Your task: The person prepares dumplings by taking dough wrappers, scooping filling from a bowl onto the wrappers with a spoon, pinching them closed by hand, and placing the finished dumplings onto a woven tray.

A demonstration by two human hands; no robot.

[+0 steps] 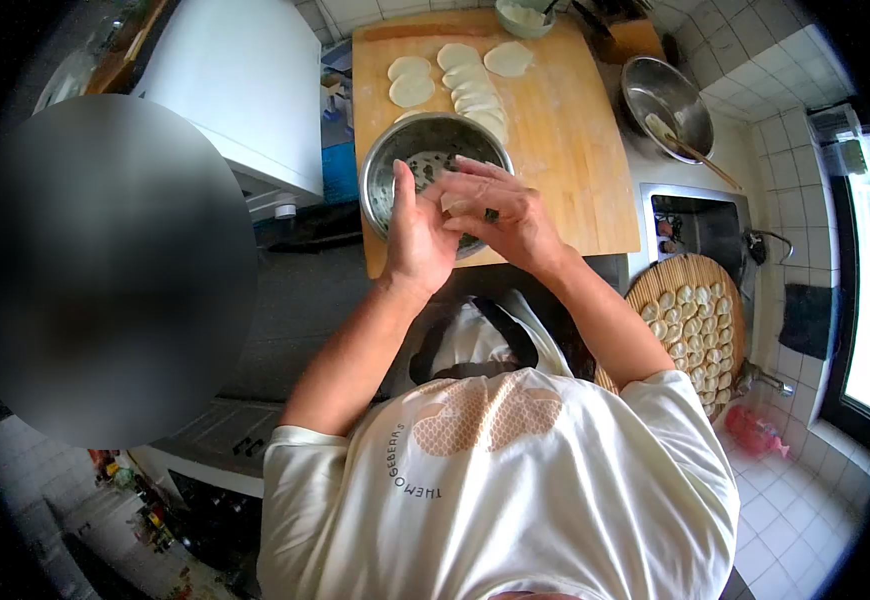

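Note:
My left hand point(420, 240) is over the near side of a metal bowl point(368, 188), palm up with its thumb raised. Its other fingers are mostly hidden by my right hand point(511, 220), whose bent fingers reach across them. A small pale piece shows between the hands, too covered to name; both hands seem closed around it. The bowl holds a pale and dark green mixture point(427, 165), partly covered by the hands. Behind the bowl, round flat dough pieces point(412, 90) lie on a wooden board point(565, 150), some overlapping in a row.
A small bowl of white powder point(523, 18) is at the board's far edge. To the right are a large metal bowl point(695, 115) with a wooden stick, a sink point(710, 235), and a round woven tray point(655, 280) with several dumplings. A white cabinet point(230, 80) stands left.

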